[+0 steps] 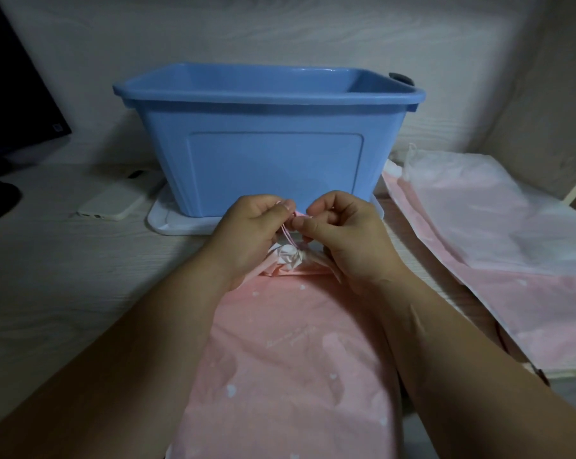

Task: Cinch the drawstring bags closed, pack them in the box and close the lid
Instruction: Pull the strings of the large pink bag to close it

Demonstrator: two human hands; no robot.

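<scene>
A pink drawstring bag (290, 352) with small white hearts lies on the table in front of me, its white mouth (291, 255) gathered tight. Both hands are just above that mouth. My left hand (250, 233) and my right hand (343, 233) each pinch the thin pink drawstring (288, 234) between thumb and fingers. Behind them stands an open blue plastic box (266, 144) on top of its white lid (167, 223). More pink and white drawstring bags (498, 233) lie flat in a pile at the right.
A white phone (114, 203) lies left of the box. A dark monitor (12, 94) and its base stand at the far left. A wall runs behind the box. A pale ledge sits at the far right.
</scene>
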